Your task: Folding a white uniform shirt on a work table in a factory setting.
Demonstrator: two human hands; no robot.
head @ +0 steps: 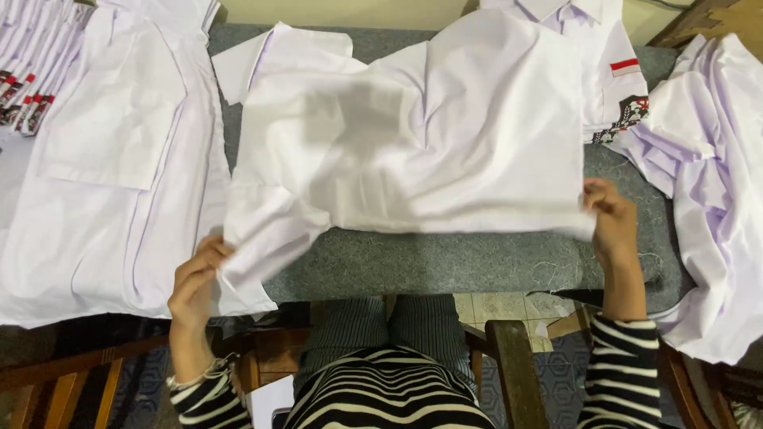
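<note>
A white shirt (445,135) lies spread and partly folded on a grey felt-covered table (429,262). My left hand (197,280) grips its lower left corner, near the table's front edge. My right hand (612,218) pinches the shirt's lower right corner. Both arms wear black-and-white striped sleeves. The cloth is blurred at its left part.
More white shirts lie around: a flat one with a pocket (103,159) at the left, a folded one with a red and black badge (616,71) at the back right, a crumpled heap (715,183) at the right. Wooden chair parts (517,365) stand below the table edge.
</note>
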